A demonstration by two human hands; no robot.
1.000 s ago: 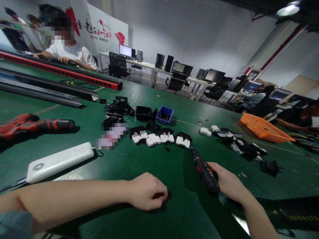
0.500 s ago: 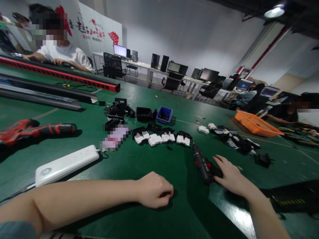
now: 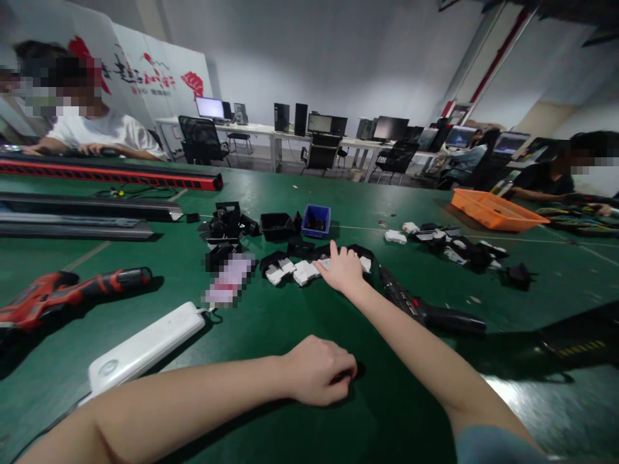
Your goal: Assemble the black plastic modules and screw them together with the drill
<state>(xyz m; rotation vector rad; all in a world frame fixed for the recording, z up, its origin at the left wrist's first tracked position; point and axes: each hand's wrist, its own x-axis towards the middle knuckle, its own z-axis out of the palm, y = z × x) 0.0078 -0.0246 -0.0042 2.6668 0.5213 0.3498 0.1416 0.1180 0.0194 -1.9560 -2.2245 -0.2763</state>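
Observation:
My left hand point(image 3: 319, 370) rests on the green table with its fingers curled in; whatever lies inside the curl, if anything, is hidden. My right hand point(image 3: 342, 270) is stretched forward over a row of white blocks with black housings, fingers apart. It covers part of that row, and I cannot tell whether it touches a block. To its left a white block point(image 3: 305, 273) and another white block point(image 3: 279, 271) show clear of the hand. A black power screwdriver point(image 3: 430, 312) lies beside my right forearm, its tip toward the row.
Behind the row stand a blue bin point(image 3: 316, 221) and a black bin point(image 3: 278, 225). A white power bank-like bar point(image 3: 147, 345) and a red cordless tool point(image 3: 72, 293) lie left. An orange tray point(image 3: 498, 211) sits at right, near a co-worker. Another person sits at far left.
My right hand has left the screwdriver and moved left and forward to the row of white blocks. The left hand keeps its curled shape on the table. The camera view has tilted.

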